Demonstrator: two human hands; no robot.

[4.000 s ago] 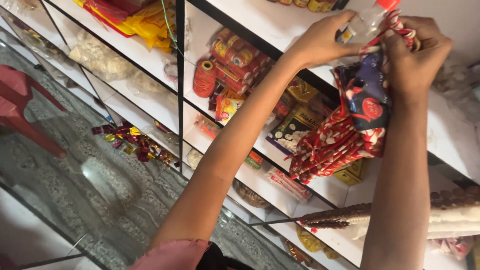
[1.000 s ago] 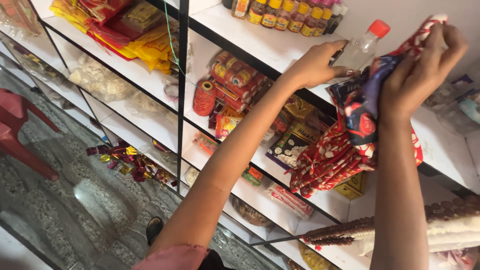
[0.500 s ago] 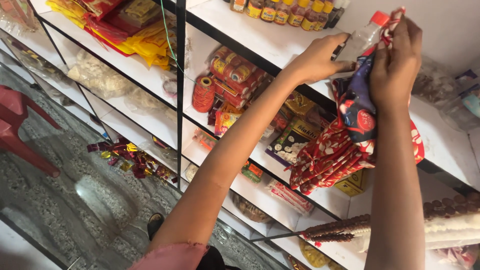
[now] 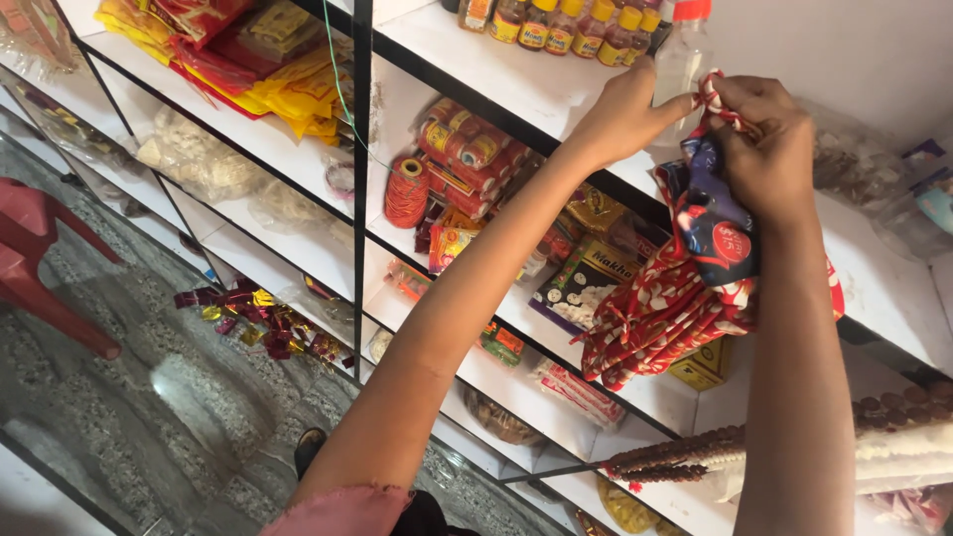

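Red cloth bundle (image 4: 675,308) gripped at shelf edge (image 4: 536,124)

Both arms raised, reaching up and forward, 2 hands close together at the top of view. Left hand (image 4: 625,114): forearm runs diagonally up from lower left, wrist roughly straight, fingers (image 4: 667,104) extended toward the right hand, thumb side looks pinched, though partly hidden. Right hand (image 4: 759,139): forearm near vertical, wrist bent, fingers curled in a tight closed grip, knuckles facing camera.
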